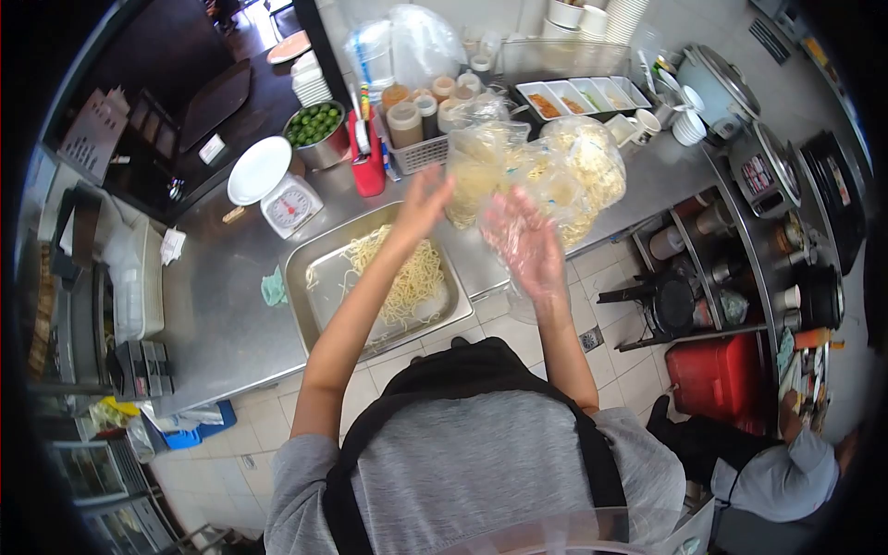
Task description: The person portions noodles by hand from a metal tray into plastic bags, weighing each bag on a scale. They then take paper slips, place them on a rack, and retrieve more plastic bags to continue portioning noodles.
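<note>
Status: both hands up over the surface (217, 296), working at the clear bags of noodles (555, 162) stacked at the far edge, right of centre. Looks like the portioning step: a loose pile of noodles (407, 273) already lies in the steel tray (310, 277), near me and left of the bags. Left hand (423, 202): bare, fingers spread wide, holding nothing, at the left side of the bag stack. Can't tell if it touches the plastic or sits just short of it. Right hand (525, 242): inside a loose clear plastic glove (509, 227), fingers also apart, nothing clamped, in front of the bags on the near side. My read: to shift a bag, either hand first has to close on the plastic, and it's slippery and floppy, so support from below with the other hand. Around it: kitchen scale (282, 199) left of the tray on the far side, bowl of limes (314, 125) behind the scale, red utensil holder (368, 165) and a basket of sauce bottles (421, 153) to the right of the limes. Another person (782, 476) crouches at near right, well apart from my hands.
</note>
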`<state>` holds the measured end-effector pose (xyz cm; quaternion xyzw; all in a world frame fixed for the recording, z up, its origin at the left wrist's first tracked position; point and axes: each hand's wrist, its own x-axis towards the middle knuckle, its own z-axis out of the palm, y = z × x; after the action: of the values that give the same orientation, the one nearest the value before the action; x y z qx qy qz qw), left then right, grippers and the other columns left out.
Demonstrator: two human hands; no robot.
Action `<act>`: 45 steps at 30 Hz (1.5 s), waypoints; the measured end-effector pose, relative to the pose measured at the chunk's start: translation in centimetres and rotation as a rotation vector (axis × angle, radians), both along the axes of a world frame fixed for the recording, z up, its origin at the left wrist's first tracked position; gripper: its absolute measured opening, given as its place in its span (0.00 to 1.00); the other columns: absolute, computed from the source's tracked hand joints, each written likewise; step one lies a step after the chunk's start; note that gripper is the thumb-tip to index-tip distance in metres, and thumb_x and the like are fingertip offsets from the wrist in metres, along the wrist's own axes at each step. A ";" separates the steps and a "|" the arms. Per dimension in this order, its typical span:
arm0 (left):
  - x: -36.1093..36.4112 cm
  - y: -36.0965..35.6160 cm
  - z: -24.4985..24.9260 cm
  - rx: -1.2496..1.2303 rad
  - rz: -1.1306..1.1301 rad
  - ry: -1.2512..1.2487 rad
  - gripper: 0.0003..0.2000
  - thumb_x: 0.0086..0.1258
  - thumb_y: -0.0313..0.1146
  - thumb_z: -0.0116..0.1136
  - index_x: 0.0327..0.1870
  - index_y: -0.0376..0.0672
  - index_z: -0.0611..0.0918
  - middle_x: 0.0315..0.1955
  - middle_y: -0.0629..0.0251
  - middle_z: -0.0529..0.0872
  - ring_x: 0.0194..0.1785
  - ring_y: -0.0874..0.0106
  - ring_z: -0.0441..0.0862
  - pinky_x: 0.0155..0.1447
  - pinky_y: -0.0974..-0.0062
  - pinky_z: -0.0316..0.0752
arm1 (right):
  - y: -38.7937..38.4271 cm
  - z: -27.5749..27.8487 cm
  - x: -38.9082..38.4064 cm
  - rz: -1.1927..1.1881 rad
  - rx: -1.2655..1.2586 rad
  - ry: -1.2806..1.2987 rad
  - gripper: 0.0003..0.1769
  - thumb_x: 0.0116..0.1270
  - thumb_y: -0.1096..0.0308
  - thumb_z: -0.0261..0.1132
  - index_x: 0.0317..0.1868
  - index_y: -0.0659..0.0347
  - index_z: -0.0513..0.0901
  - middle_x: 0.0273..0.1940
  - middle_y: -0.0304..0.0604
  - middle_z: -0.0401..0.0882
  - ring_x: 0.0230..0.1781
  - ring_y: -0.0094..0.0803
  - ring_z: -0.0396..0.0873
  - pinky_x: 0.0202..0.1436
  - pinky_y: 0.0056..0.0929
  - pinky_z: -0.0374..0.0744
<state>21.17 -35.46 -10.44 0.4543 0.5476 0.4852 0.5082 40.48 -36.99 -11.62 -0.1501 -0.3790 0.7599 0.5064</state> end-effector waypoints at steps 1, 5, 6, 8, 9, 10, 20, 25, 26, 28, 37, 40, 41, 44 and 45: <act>-0.4 -2.0 -0.3 -0.078 -0.069 0.040 0.24 0.70 0.42 0.54 0.63 0.43 0.68 0.52 0.61 0.77 0.46 0.73 0.80 0.46 0.76 0.76 | 0.1 0.8 -1.1 0.010 0.008 0.048 0.44 0.61 0.32 0.51 0.71 0.50 0.55 0.68 0.47 0.57 0.66 0.47 0.62 0.66 0.51 0.64; 1.3 -9.5 -2.9 -0.193 -0.452 0.104 0.16 0.71 0.44 0.53 0.39 0.39 0.84 0.31 0.68 0.84 0.35 0.82 0.77 0.40 0.81 0.71 | 0.2 2.0 -6.2 0.121 -0.004 0.160 0.45 0.62 0.29 0.46 0.73 0.36 0.42 0.74 0.43 0.43 0.72 0.50 0.50 0.68 0.54 0.59; 1.8 -10.6 -3.6 -0.103 -0.404 0.046 0.15 0.71 0.43 0.53 0.39 0.38 0.84 0.29 0.69 0.84 0.34 0.82 0.76 0.40 0.81 0.71 | 0.1 1.9 -7.3 0.156 -0.020 0.163 0.44 0.62 0.29 0.45 0.73 0.33 0.41 0.74 0.42 0.41 0.72 0.51 0.48 0.68 0.55 0.58; 2.1 -11.9 -4.8 0.085 -0.313 -0.067 0.14 0.72 0.40 0.53 0.37 0.37 0.84 0.26 0.72 0.83 0.33 0.83 0.75 0.40 0.82 0.70 | -0.3 1.9 -9.5 0.199 -0.007 0.174 0.44 0.62 0.28 0.44 0.73 0.33 0.40 0.74 0.41 0.41 0.72 0.50 0.49 0.68 0.54 0.57; 1.7 -12.6 -4.8 0.075 -0.306 -0.005 0.14 0.72 0.39 0.52 0.38 0.37 0.84 0.27 0.70 0.83 0.34 0.82 0.76 0.41 0.81 0.71 | -0.5 1.9 -10.4 0.218 -0.001 0.180 0.44 0.62 0.28 0.43 0.73 0.33 0.40 0.74 0.40 0.40 0.72 0.50 0.49 0.69 0.54 0.56; 1.1 -13.3 -4.7 0.065 -0.300 0.058 0.13 0.72 0.38 0.52 0.39 0.36 0.83 0.28 0.69 0.84 0.35 0.81 0.77 0.43 0.80 0.71 | -0.4 1.5 -11.3 0.224 0.016 0.183 0.44 0.62 0.29 0.44 0.73 0.34 0.40 0.74 0.41 0.40 0.72 0.50 0.49 0.69 0.53 0.56; -11.9 -24.2 -7.8 -0.267 0.724 1.423 0.28 0.63 0.37 0.60 0.61 0.34 0.67 0.42 0.38 0.79 0.51 0.51 0.76 0.53 0.61 0.71 | -0.1 -5.9 -14.6 0.372 0.906 -1.599 0.54 0.52 0.56 0.70 0.73 0.45 0.44 0.74 0.52 0.40 0.72 0.56 0.45 0.71 0.47 0.54; -14.8 -25.5 -11.1 -0.316 0.577 0.793 0.24 0.62 0.27 0.55 0.58 0.29 0.65 0.34 0.35 0.80 0.42 0.42 0.79 0.44 0.54 0.74 | -0.3 -14.1 -17.1 0.182 0.990 -1.505 0.41 0.49 0.62 0.70 0.66 0.56 0.65 0.68 0.54 0.56 0.71 0.54 0.48 0.70 0.41 0.58; -14.6 -25.6 -11.1 -0.290 0.577 0.807 0.22 0.62 0.26 0.54 0.57 0.28 0.66 0.33 0.35 0.80 0.41 0.41 0.78 0.43 0.53 0.74 | 0.0 -14.7 -17.6 0.128 1.176 -1.461 0.35 0.49 0.62 0.70 0.59 0.59 0.72 0.61 0.56 0.67 0.66 0.50 0.60 0.68 0.37 0.63; -14.9 -25.6 -10.9 -0.285 0.547 0.737 0.21 0.63 0.25 0.53 0.56 0.28 0.66 0.33 0.35 0.80 0.42 0.41 0.78 0.43 0.53 0.74 | 1.2 -11.3 -17.3 0.262 0.969 -1.263 0.36 0.46 0.63 0.71 0.59 0.57 0.72 0.55 0.54 0.72 0.61 0.49 0.66 0.65 0.37 0.66; -17.6 -19.6 -3.3 -0.005 0.593 1.044 0.21 0.65 0.34 0.57 0.59 0.39 0.72 0.45 0.47 0.79 0.49 0.50 0.77 0.48 0.61 0.74 | 3.4 1.8 -15.3 0.312 0.859 -0.834 0.36 0.57 0.58 0.69 0.65 0.55 0.68 0.62 0.48 0.69 0.62 0.40 0.68 0.66 0.34 0.66; -16.8 -11.5 4.0 0.321 0.534 0.861 0.19 0.63 0.30 0.58 0.56 0.39 0.75 0.45 0.50 0.80 0.49 0.53 0.78 0.51 0.66 0.73 | 4.1 1.3 -14.1 0.321 0.592 -0.708 0.29 0.62 0.63 0.65 0.64 0.58 0.70 0.62 0.46 0.69 0.63 0.34 0.67 0.66 0.33 0.66; -16.6 -8.2 5.5 0.470 0.493 0.812 0.19 0.63 0.28 0.58 0.56 0.39 0.75 0.45 0.52 0.80 0.49 0.54 0.78 0.51 0.67 0.73 | 4.5 -0.4 -13.6 0.335 0.565 -0.675 0.28 0.64 0.63 0.65 0.64 0.58 0.70 0.62 0.46 0.69 0.63 0.34 0.67 0.65 0.33 0.66; -17.0 3.4 7.0 0.603 0.348 0.655 0.17 0.63 0.29 0.59 0.54 0.45 0.77 0.52 0.53 0.76 0.55 0.57 0.76 0.53 0.67 0.73 | 4.6 -3.9 -13.0 0.354 0.687 -0.779 0.27 0.66 0.63 0.63 0.64 0.57 0.70 0.63 0.44 0.69 0.64 0.34 0.66 0.66 0.32 0.65; -17.3 7.6 6.7 0.671 0.343 0.702 0.17 0.62 0.30 0.60 0.54 0.48 0.78 0.54 0.54 0.75 0.57 0.56 0.74 0.55 0.66 0.72 | 4.1 -5.2 -13.2 0.386 0.701 -0.842 0.27 0.65 0.62 0.63 0.64 0.56 0.70 0.63 0.44 0.69 0.65 0.34 0.65 0.66 0.33 0.64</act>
<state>3.82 -27.85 -3.75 0.6316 0.5660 0.5288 0.0333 27.23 -32.90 -16.85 -0.1911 -0.7972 0.5424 0.1836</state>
